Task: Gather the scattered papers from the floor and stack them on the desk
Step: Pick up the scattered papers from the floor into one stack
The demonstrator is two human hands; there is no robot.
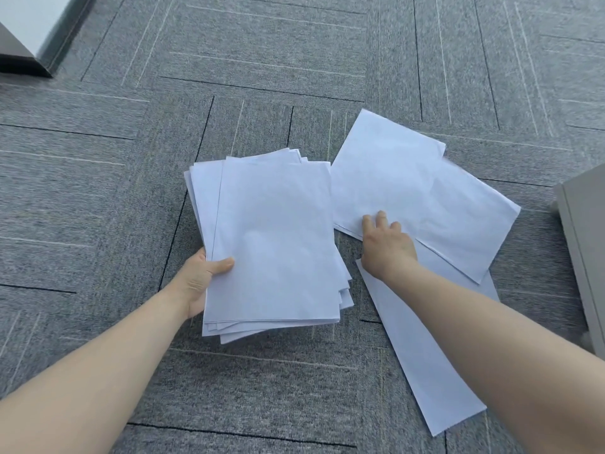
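Observation:
My left hand [199, 276] grips a loose stack of white papers [271, 237] by its left edge, thumb on top, holding it just above the carpet. To its right, three white sheets lie overlapping on the floor: a top sheet [379, 178], one under it to the right [468, 217], and a third [425, 348] running toward me under my right forearm. My right hand [386, 240] rests on the near edge of the top sheet, fingers on the paper; whether it pinches the sheet is not visible.
Grey carpet tiles [262, 60] cover the floor. A grey cabinet or desk side [586, 244] stands at the right edge. A dark furniture corner [23, 57] sits at the far left against a white wall.

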